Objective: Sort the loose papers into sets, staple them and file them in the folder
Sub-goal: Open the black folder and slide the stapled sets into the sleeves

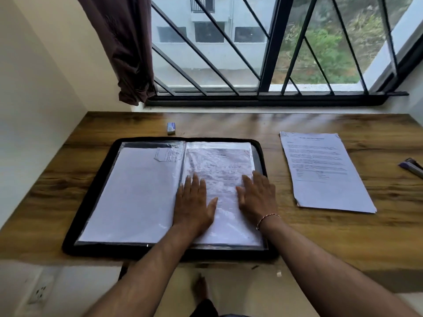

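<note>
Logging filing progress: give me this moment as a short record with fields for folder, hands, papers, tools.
folder: black, open flat on wooden desk, papers in clear sleeves both sides
left hand: flat on right sleeve
right hand: flat on same sleeve
loose papers: one stack right of folder
tools: small box behind folder; stapler-like tool at right edge

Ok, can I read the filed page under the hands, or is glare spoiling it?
Head view: daylight glares off the plastic sleeve under the left hand and right hand, washing out its text; print on the loose papers is blurred too.
</note>
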